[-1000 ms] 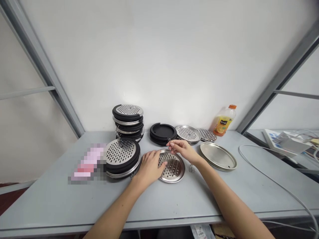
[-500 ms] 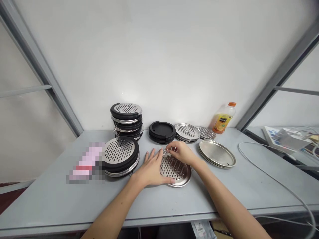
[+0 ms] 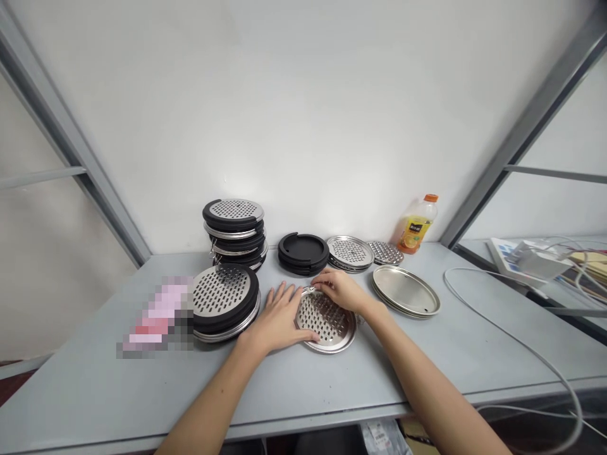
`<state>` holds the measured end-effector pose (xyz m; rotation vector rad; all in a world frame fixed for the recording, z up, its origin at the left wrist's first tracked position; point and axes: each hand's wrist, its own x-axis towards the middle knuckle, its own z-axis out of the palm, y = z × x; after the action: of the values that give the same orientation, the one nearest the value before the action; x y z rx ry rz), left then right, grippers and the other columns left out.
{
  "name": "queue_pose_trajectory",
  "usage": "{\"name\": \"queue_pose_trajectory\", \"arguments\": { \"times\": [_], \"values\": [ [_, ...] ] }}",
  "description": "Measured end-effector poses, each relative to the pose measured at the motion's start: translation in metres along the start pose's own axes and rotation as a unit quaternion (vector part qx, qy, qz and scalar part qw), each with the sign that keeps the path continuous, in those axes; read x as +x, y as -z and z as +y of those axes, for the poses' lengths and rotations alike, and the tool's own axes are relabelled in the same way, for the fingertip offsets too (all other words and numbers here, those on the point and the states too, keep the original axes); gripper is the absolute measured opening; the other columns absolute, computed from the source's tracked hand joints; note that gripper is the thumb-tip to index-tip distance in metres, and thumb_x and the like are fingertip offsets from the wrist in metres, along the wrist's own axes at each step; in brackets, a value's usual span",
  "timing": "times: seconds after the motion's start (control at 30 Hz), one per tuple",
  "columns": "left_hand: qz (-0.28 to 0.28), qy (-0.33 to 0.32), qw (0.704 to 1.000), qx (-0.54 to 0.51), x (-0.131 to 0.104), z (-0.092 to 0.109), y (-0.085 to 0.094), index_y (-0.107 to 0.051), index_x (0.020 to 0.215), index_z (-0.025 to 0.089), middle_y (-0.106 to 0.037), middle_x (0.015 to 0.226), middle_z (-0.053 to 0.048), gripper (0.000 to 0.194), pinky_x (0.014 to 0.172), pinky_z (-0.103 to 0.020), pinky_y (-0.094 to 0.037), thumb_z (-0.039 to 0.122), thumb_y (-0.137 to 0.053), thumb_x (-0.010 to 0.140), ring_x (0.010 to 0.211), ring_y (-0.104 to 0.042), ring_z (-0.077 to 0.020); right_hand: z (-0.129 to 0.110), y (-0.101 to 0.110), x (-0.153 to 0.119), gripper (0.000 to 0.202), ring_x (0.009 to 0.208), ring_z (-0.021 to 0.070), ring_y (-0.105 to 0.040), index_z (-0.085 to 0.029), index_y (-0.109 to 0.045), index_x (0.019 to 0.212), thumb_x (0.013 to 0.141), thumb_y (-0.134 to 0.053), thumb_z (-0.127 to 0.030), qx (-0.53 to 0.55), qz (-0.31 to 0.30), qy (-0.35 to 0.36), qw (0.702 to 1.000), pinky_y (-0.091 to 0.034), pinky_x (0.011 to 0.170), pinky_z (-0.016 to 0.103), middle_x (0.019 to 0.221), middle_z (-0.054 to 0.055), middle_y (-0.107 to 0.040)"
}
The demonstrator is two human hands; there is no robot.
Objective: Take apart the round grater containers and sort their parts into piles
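A round metal grater disc with raised holes lies on the table, set in a shallow metal plate whose rim shows around it. My left hand rests spread at the disc's left side, thumb across its near part and fingertips by the far-left rim. My right hand bends over the far rim, thumb and fingers pinched together near a small metal piece. Its fingers hide what they hold. To the left lies a short stack topped by a perforated disc in a black ring.
Behind stand a taller stack of black-ringed discs, black rings, perforated discs and another grater disc. Plain metal plates, a juice bottle and a white cable are at the right. A blurred pink item lies left.
The view has shifted slightly, so everything sits a little further left. My right fingers have closed in at the disc's far rim; my left hand keeps its place on the disc.
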<state>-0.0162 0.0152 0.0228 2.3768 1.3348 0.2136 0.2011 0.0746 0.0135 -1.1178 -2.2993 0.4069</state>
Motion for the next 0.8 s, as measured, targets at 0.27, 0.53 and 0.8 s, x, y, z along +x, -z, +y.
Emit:
{"name": "queue_pose_trajectory", "arguments": {
  "times": [0.27,0.53,0.8],
  "values": [
    [-0.039,-0.030,0.999,-0.005,-0.002,-0.001,0.000,-0.007,0.152,0.016,-0.009,0.159,-0.014,0.134,0.120,-0.050,-0.007,0.080,-0.066,0.050,0.147,0.002,-0.0343,0.001,0.002,0.002,0.013,0.072,0.0148,-0.061,-0.017,-0.069,0.081,0.082,-0.056,-0.017,0.069,-0.018,-0.046,0.996,-0.046,0.072,0.026,0.080,0.002,-0.070],
    [-0.101,-0.003,0.995,-0.019,-0.006,0.005,0.010,0.002,0.151,0.011,0.005,0.159,-0.017,0.126,0.119,-0.047,-0.007,0.071,-0.064,0.063,0.146,0.009,-0.0310,0.010,0.002,0.001,0.015,0.070,0.0161,-0.063,-0.017,-0.073,0.087,0.080,-0.061,-0.022,0.069,-0.032,-0.079,0.994,-0.047,0.070,0.026,0.078,0.004,-0.072],
    [-0.067,0.048,0.996,-0.029,-0.005,0.002,0.004,0.003,0.151,0.013,0.010,0.159,-0.016,0.136,0.119,-0.050,-0.005,0.079,-0.063,0.053,0.144,0.017,-0.0330,0.000,0.002,0.002,0.014,0.076,0.0154,-0.063,-0.019,-0.073,0.084,0.083,-0.058,-0.020,0.040,0.000,-0.027,0.999,-0.045,0.071,0.025,0.085,0.003,-0.072]
  ]
}}
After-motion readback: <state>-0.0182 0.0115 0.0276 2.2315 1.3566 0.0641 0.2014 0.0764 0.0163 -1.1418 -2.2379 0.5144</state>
